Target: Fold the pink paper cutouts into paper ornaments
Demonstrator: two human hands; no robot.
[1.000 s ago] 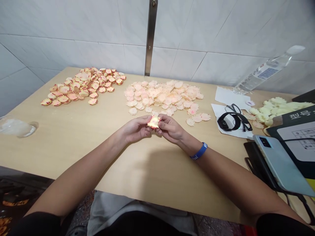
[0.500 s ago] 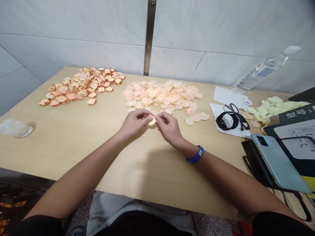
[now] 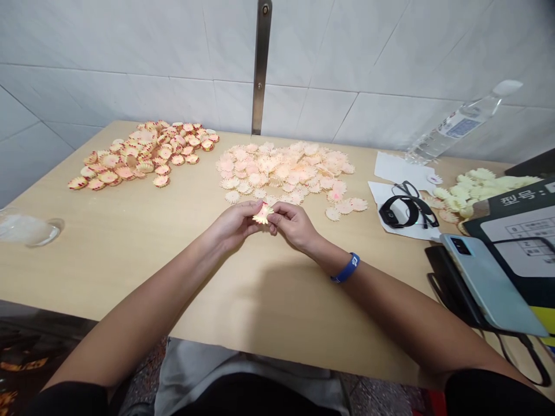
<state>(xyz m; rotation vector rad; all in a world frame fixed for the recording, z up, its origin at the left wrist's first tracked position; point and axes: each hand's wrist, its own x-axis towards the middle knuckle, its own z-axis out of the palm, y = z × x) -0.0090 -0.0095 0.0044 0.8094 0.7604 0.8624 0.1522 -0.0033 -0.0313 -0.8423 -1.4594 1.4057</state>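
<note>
Between my two hands is a small artificial flower piece (image 3: 262, 214), pale yellow with a pinkish middle and a toothed petal edge. My left hand (image 3: 236, 224) pinches its left side, and my right hand (image 3: 293, 224) grips its right side with thumb and fingers. Just beyond them lies a spread pile of flat pale-pink petal discs (image 3: 284, 167). Farther left is a heap of cupped flower pieces (image 3: 147, 149) with red-tipped edges.
At right, a black wristband (image 3: 396, 212) and glasses rest on white paper (image 3: 381, 193). Behind them leans a water bottle (image 3: 459, 124). Pale green flower pieces (image 3: 472, 190), a dark box (image 3: 515, 214) and a phone (image 3: 489, 283) lie nearby. A glass (image 3: 28, 227) stands at left.
The flower piece has tipped in my fingers, so its petals now point downward and its pinkish side shows. My left hand has turned slightly and both hands sit a little lower.
</note>
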